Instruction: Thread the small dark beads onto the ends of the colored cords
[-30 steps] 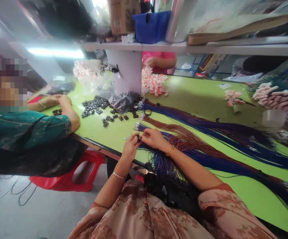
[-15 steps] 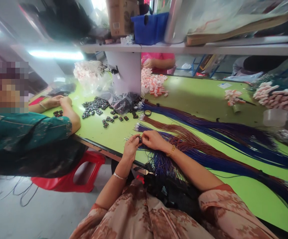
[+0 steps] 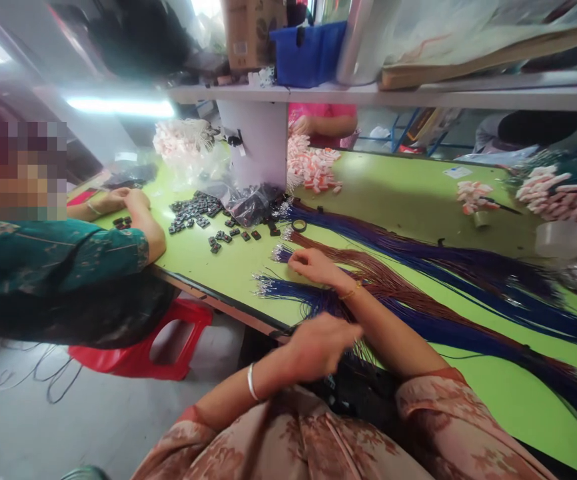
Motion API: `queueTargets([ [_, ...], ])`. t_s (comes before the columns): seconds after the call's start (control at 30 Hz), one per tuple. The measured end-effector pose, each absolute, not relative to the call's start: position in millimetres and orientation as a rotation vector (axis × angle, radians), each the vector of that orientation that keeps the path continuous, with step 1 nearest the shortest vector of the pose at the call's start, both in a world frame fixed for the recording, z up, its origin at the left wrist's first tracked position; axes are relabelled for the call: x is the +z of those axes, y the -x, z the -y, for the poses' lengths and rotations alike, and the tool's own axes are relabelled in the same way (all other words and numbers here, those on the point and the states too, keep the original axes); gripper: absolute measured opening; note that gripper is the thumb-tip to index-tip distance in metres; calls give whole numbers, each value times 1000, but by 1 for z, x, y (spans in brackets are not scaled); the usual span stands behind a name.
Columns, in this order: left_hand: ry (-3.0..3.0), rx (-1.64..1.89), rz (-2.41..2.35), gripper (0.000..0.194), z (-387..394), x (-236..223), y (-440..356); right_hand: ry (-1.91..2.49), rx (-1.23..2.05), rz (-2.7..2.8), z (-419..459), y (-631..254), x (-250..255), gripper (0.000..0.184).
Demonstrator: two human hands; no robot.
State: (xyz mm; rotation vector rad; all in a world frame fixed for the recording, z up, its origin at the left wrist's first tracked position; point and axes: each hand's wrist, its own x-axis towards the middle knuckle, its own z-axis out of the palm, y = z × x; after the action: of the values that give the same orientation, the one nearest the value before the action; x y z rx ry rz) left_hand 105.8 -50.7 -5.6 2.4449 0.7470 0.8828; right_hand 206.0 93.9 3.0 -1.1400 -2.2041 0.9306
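Note:
My right hand (image 3: 314,267) hovers at the tips of the blue wires (image 3: 281,253), its fingers curled into a pinch; what sits between them is too small to make out. Lower down, in front of my body, my left hand (image 3: 321,343) is smeared by motion and its grip is unclear. It is over the near edge of the table, beside hanging wire ends. Just beyond it lies another bundle of blue wires (image 3: 273,287) with silvery metal tips. Brown wires (image 3: 328,250) run alongside, partly under my right forearm.
Small black connector housings (image 3: 196,210) lie scattered at the left, by a clear plastic bag (image 3: 248,203) and a tape roll (image 3: 299,225). A co-worker's hands (image 3: 126,197) are at the far left. A shelf (image 3: 418,99) crosses above; pink-white pieces (image 3: 318,170) are heaped behind.
Both hands were together at a small black connector. My left hand has since dropped toward my lap and to the right, and my right hand has shifted slightly up. The connector no longer shows.

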Motion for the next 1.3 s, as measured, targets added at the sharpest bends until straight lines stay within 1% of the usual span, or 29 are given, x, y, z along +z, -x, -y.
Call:
queueTargets([
  [0.07, -2656, 636, -447, 29, 67, -5, -126, 1169, 845, 2305, -87, -199, 0, 14],
  [0.13, -2714, 547, -369, 36, 78, -9, -141, 1233, 744, 2381, -79, -191, -7, 12],
  [0.23, -2675, 650, -376, 50, 77, -15, -144, 1314, 624, 2478, -71, -183, -18, 15],
  [0.3, -2603, 815, -418, 48, 63, -15, -130, 1336, 583, 2529, -69, -180, -23, 13],
  [0.37, -2486, 1006, -619, 35, 33, -14, -101, 1346, 560, 2565, -68, -178, -26, 10],
  [0.4, -2410, 1103, -815, 30, 13, -14, -83, 1351, 551, 2576, -67, -177, -27, 9],
  [0.43, -2311, 1206, -1084, 29, -11, -13, -64, 1359, 540, 2581, -66, -176, -27, 10],
  [0.47, -2228, 1217, -1330, 31, -36, -13, -44, 1371, 522, 2581, -66, -175, -26, 11],
  [0.57, -2120, 1041, -1894, 39, -106, -17, 7, 1386, 456, 2593, -63, -172, -23, 16],
  [0.63, -2189, 827, -1995, 47, -138, -23, 30, 1387, 416, 2614, -62, -172, -23, 17],
  [0.7, -2273, 631, -1983, 47, -155, -30, 43, 1390, 404, 2603, -61, -173, -23, 17],
  [0.77, -2302, 528, -1983, 42, -159, -35, 50, 1387, 414, 2560, -61, -174, -25, 16],
  [0.9, -2189, 496, -2056, 28, -149, -37, 60, 1303, 478, 2407, -60, -176, -27, 12],
  [1.03, -2152, 454, -2058, 18, -127, -33, 66, 1121, 646, 2204, -58, -174, -21, 9],
  [1.1, -2157, 427, -2053, 19, -115, -33, 66, 1045, 735, 2122, -57, -171, -15, 8],
  [1.2, -2169, 427, -2071, 28, -98, -33, 64, 998, 842, 2046, -55, -168, -5, 8],
  [1.3, -2078, 564, -2038, 28, -86, -34, 61, 983, 850, 2062, -52, -168, 1, 9],
])
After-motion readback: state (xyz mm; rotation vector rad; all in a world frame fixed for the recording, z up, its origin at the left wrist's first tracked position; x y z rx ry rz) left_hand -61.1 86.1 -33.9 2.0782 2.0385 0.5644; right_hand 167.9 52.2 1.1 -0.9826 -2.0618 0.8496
